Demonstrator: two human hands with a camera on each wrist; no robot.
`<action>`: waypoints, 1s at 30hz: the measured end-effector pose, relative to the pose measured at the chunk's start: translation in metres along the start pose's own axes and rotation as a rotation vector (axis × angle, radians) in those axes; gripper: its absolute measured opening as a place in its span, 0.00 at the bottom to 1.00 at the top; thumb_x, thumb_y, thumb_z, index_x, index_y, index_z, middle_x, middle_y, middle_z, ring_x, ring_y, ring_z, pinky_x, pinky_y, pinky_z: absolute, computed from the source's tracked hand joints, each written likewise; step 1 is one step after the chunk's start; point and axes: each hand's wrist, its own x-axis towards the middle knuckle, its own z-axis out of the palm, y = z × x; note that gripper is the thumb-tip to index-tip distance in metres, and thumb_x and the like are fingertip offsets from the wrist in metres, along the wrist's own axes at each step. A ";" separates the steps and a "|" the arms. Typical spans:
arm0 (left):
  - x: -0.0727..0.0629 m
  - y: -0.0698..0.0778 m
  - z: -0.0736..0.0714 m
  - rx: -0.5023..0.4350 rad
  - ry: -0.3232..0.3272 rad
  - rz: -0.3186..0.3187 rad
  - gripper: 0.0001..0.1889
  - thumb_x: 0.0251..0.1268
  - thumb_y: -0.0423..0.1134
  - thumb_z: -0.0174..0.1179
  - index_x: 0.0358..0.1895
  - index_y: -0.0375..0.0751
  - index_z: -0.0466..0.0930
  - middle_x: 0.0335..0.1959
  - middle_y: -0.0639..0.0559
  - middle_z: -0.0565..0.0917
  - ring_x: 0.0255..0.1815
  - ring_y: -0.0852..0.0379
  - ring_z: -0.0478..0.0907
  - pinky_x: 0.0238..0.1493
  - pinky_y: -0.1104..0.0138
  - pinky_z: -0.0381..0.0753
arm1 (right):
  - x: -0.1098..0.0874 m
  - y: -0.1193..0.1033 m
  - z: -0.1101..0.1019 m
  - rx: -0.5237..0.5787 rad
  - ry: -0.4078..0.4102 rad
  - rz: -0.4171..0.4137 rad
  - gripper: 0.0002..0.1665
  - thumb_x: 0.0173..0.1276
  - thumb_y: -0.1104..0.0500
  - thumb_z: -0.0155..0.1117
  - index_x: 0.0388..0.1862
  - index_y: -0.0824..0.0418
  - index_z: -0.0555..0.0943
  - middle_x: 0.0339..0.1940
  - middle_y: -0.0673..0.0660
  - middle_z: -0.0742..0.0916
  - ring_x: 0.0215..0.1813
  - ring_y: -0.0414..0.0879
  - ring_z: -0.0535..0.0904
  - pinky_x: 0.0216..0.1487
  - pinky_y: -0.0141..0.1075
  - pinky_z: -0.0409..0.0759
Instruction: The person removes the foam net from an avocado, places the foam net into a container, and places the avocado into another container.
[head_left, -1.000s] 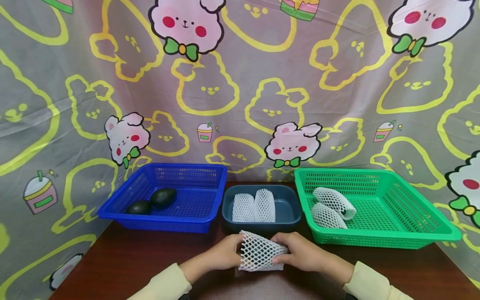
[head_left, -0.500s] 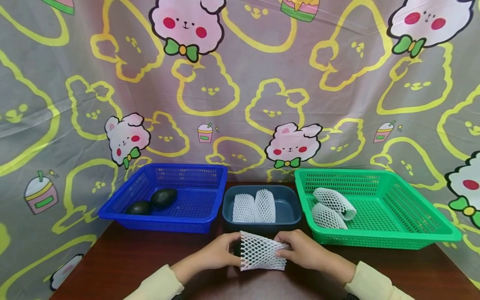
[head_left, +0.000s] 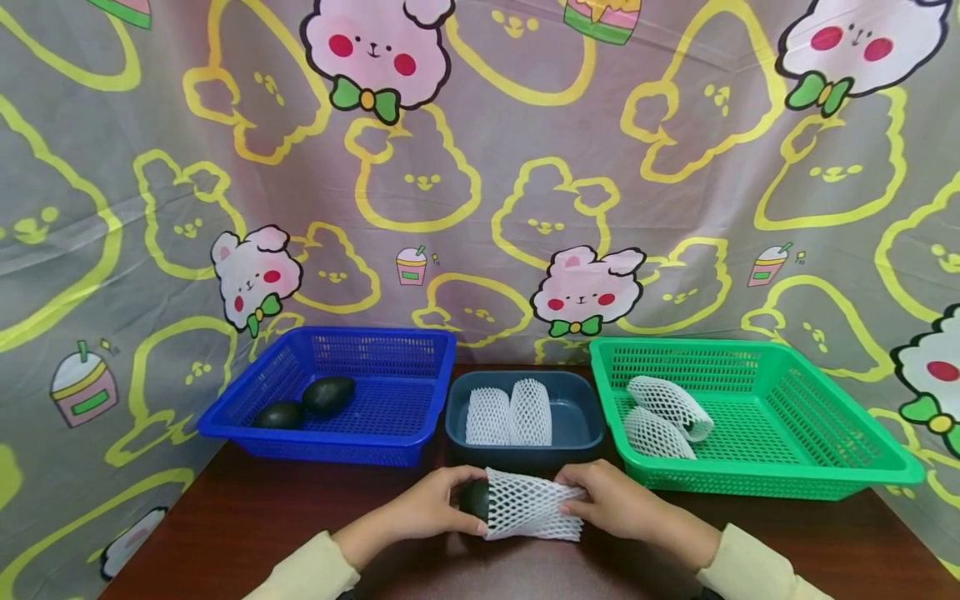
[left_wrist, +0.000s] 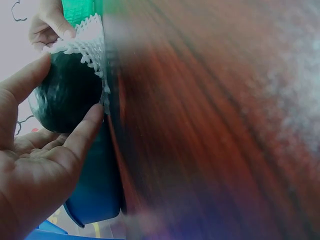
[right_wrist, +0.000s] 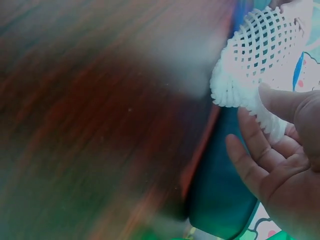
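Note:
Over the near middle of the table, my left hand (head_left: 427,504) grips a dark green avocado (head_left: 473,500) by its left end, thumb on one side and fingers on the other. A white foam net sleeve (head_left: 525,506) covers the avocado's right part. My right hand (head_left: 615,506) pinches the sleeve's right end between thumb and fingers. In the left wrist view, the avocado (left_wrist: 67,92) bulges out of the sleeve's mouth, and fingertips touch the net's edge. The right wrist view shows the sleeve (right_wrist: 262,47) narrowing to a gathered end at my right thumb.
A blue basket (head_left: 322,446) at left holds two avocados (head_left: 327,395). Behind my hands, a dark blue-grey tub (head_left: 577,417) contains two foam net sleeves (head_left: 529,412). The green basket (head_left: 750,479) at right holds two net-wrapped pieces (head_left: 667,400). A patterned cloth (head_left: 480,208) hangs behind.
My left hand has shifted left and bares more of the avocado's left end outside the sleeve. The sleeve and right hand have moved slightly right.

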 end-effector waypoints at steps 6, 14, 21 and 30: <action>0.000 0.000 0.000 0.007 0.001 -0.021 0.35 0.49 0.36 0.75 0.60 0.26 0.71 0.50 0.45 0.80 0.46 0.61 0.77 0.47 0.72 0.76 | 0.006 -0.007 -0.002 -0.009 -0.047 0.056 0.19 0.62 0.48 0.71 0.48 0.55 0.80 0.39 0.40 0.82 0.39 0.33 0.77 0.41 0.32 0.78; 0.000 0.002 0.000 0.003 -0.002 -0.019 0.34 0.48 0.34 0.75 0.60 0.26 0.72 0.49 0.45 0.80 0.46 0.59 0.77 0.46 0.71 0.78 | 0.019 -0.020 0.002 -0.115 -0.066 0.041 0.30 0.57 0.45 0.74 0.54 0.58 0.78 0.46 0.44 0.82 0.45 0.36 0.75 0.49 0.37 0.77; -0.001 -0.001 0.000 0.028 0.002 -0.025 0.34 0.49 0.37 0.75 0.60 0.28 0.72 0.49 0.46 0.81 0.47 0.61 0.77 0.47 0.72 0.77 | 0.027 -0.025 0.006 -0.158 -0.090 0.005 0.18 0.57 0.53 0.76 0.43 0.58 0.83 0.36 0.41 0.84 0.36 0.32 0.76 0.38 0.31 0.78; -0.007 0.002 -0.007 -0.073 -0.004 -0.046 0.32 0.51 0.34 0.73 0.60 0.29 0.72 0.50 0.45 0.79 0.46 0.58 0.79 0.46 0.68 0.79 | 0.024 -0.031 0.001 -0.211 -0.051 0.024 0.04 0.59 0.59 0.73 0.31 0.54 0.84 0.25 0.38 0.82 0.27 0.30 0.74 0.28 0.29 0.75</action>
